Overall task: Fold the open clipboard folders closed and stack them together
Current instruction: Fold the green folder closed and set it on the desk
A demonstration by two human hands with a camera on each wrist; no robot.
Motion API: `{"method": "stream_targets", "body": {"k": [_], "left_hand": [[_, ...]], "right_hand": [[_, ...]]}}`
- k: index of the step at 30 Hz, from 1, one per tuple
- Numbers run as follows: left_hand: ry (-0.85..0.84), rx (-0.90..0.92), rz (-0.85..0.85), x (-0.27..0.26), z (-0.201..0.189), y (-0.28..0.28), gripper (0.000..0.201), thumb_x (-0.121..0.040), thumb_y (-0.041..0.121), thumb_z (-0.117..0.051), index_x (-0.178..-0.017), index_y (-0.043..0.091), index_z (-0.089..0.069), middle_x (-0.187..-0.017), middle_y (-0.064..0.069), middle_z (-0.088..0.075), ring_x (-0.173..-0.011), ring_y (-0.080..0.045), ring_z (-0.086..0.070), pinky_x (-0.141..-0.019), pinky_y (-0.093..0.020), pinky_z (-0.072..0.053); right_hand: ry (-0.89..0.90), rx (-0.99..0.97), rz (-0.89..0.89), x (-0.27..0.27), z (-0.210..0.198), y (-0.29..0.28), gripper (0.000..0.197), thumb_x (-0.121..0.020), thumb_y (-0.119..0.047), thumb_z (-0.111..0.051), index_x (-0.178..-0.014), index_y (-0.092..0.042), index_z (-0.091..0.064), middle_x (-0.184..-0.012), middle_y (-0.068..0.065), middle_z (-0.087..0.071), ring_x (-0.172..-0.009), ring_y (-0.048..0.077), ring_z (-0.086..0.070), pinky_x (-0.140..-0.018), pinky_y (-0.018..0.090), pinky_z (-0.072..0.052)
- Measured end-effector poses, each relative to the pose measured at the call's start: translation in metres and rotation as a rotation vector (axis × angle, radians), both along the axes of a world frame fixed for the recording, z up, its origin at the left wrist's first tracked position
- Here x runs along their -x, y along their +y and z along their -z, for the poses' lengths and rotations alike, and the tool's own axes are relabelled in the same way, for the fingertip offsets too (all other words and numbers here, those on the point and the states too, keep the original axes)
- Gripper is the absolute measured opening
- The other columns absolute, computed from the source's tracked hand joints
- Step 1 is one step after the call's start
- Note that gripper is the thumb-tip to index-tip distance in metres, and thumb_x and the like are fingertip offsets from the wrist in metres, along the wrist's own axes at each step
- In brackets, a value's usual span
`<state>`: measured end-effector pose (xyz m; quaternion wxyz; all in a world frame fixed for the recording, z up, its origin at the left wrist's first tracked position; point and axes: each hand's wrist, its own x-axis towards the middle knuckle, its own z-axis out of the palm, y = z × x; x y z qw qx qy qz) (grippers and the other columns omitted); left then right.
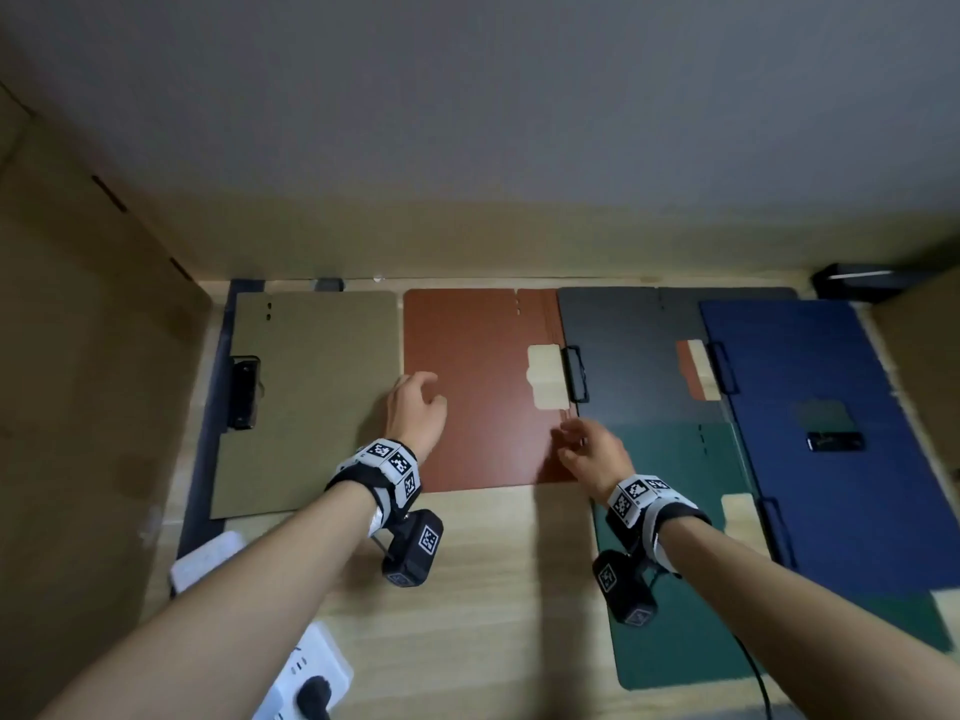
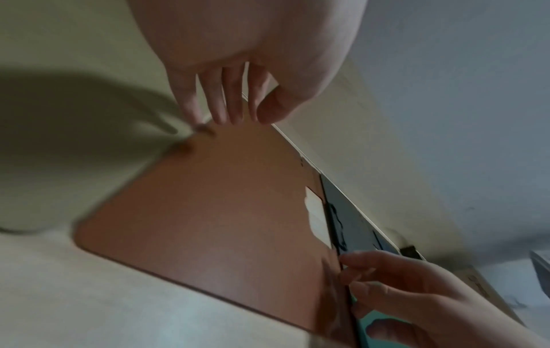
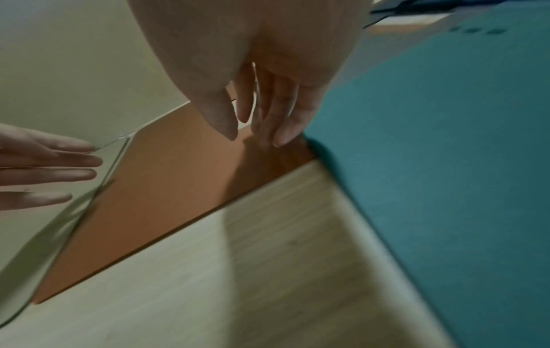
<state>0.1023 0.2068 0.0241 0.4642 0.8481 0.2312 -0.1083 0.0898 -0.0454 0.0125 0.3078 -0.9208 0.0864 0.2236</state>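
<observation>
A brown clipboard folder [image 1: 483, 387] [image 2: 208, 219] [image 3: 166, 179] lies flat in the middle of the wooden desk [image 1: 493, 589]. To its left lies an olive folder [image 1: 306, 397] with a black clip, to its right a dark grey one [image 1: 628, 356], a green one [image 1: 675, 537] [image 3: 431, 164] and a dark blue one [image 1: 810, 423]. My left hand [image 1: 418, 402] [image 2: 229, 106] hovers with relaxed fingers over the brown folder's left edge. Over that folder's right edge, next to the green folder, my right hand [image 1: 584, 446] [image 3: 261, 122] has its fingertips down, holding nothing.
Cardboard walls stand at the left [image 1: 78, 356] and back. White power strips [image 1: 306, 678] lie near the desk's front left. A black object [image 1: 852, 280] sits at the back right. A cable [image 1: 753, 667] crosses the green folder.
</observation>
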Motion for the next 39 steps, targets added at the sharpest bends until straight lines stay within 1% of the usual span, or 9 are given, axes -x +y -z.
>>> {"method": "stream_targets", "body": {"k": [5, 9, 14, 23, 26, 29, 33, 36, 39], "left_hand": [[0.022, -0.001, 0.133, -0.009, 0.003, -0.063, 0.033, -0.091, 0.010, -0.054, -0.122, 0.014, -0.065, -0.120, -0.003, -0.066, -0.107, -0.021, -0.063, -0.092, -0.028, -0.047], [0.053, -0.002, 0.192, -0.010, 0.012, -0.112, 0.031, -0.091, 0.011, -0.053, -0.119, 0.015, -0.066, -0.121, -0.003, -0.066, -0.105, -0.021, -0.064, -0.094, -0.031, -0.049], [0.103, -0.020, 0.126, 0.001, 0.027, -0.171, 0.025, -0.089, 0.014, -0.056, -0.110, 0.020, -0.068, -0.117, 0.001, -0.068, -0.102, -0.020, -0.065, -0.095, -0.038, -0.052], [0.048, -0.141, -0.009, 0.019, 0.025, -0.237, 0.027, -0.086, 0.009, -0.061, -0.112, 0.012, -0.067, -0.118, -0.008, -0.055, -0.109, -0.026, -0.058, -0.097, -0.033, -0.046], [0.038, -0.084, 0.039, 0.023, 0.028, -0.254, 0.026, -0.086, 0.011, -0.061, -0.112, 0.013, -0.066, -0.117, -0.007, -0.057, -0.110, -0.026, -0.059, -0.100, -0.039, -0.047], [0.030, -0.039, 0.122, 0.027, 0.031, -0.280, 0.027, -0.085, 0.010, -0.061, -0.111, 0.011, -0.066, -0.114, -0.008, -0.061, -0.102, -0.026, -0.063, -0.097, -0.037, -0.049], [0.053, 0.034, 0.216, 0.041, 0.027, -0.316, 0.029, -0.085, 0.012, -0.060, -0.114, 0.013, -0.064, -0.109, -0.002, -0.064, -0.089, -0.021, -0.063, -0.089, -0.034, -0.051], [0.116, 0.044, 0.269, 0.051, 0.024, -0.343, 0.032, -0.086, 0.018, -0.058, -0.118, 0.020, -0.061, -0.107, 0.005, -0.067, -0.093, -0.019, -0.063, -0.087, -0.034, -0.052], [0.195, -0.008, 0.344, 0.056, 0.019, -0.370, 0.033, -0.086, 0.024, -0.056, -0.119, 0.025, -0.059, -0.104, 0.009, -0.069, -0.097, -0.019, -0.063, -0.085, -0.032, -0.051]], "right_hand": [[-0.005, 0.032, 0.067, 0.000, -0.002, -0.072, 0.032, -0.086, -0.006, -0.064, -0.118, -0.012, -0.064, -0.116, 0.007, -0.066, -0.106, 0.024, -0.063, -0.098, 0.035, -0.049], [-0.025, 0.008, 0.094, -0.006, 0.008, -0.119, 0.031, -0.084, -0.006, -0.066, -0.114, -0.012, -0.067, -0.115, 0.008, -0.067, -0.101, 0.024, -0.065, -0.095, 0.035, -0.050], [-0.048, -0.029, 0.104, -0.010, 0.018, -0.176, 0.030, -0.082, -0.004, -0.066, -0.111, -0.015, -0.068, -0.113, 0.007, -0.067, -0.099, 0.023, -0.066, -0.095, 0.036, -0.051], [-0.105, -0.017, 0.137, 0.003, 0.021, -0.259, 0.028, -0.083, -0.001, -0.064, -0.106, -0.016, -0.069, -0.106, 0.004, -0.066, -0.094, 0.019, -0.063, -0.091, 0.035, -0.052], [-0.110, -0.011, 0.147, 0.013, 0.018, -0.274, 0.029, -0.083, -0.001, -0.064, -0.108, -0.015, -0.067, -0.108, 0.004, -0.064, -0.094, 0.020, -0.063, -0.092, 0.035, -0.051], [-0.122, 0.047, 0.166, 0.027, 0.014, -0.293, 0.029, -0.082, -0.002, -0.060, -0.108, -0.015, -0.067, -0.109, 0.004, -0.062, -0.095, 0.022, -0.062, -0.089, 0.030, -0.048], [-0.104, 0.092, 0.156, 0.041, 0.007, -0.317, 0.035, -0.083, 0.001, -0.055, -0.109, -0.018, -0.067, -0.111, 0.002, -0.059, -0.091, 0.019, -0.061, -0.091, 0.031, -0.049], [-0.092, 0.105, 0.148, 0.043, 0.004, -0.335, 0.034, -0.084, 0.002, -0.054, -0.111, -0.017, -0.066, -0.111, 0.001, -0.059, -0.088, 0.014, -0.057, -0.088, 0.026, -0.044], [-0.088, 0.067, 0.136, 0.038, 0.009, -0.354, 0.030, -0.085, 0.000, -0.057, -0.108, -0.016, -0.067, -0.110, 0.001, -0.063, -0.088, 0.015, -0.059, -0.089, 0.027, -0.046]]}}
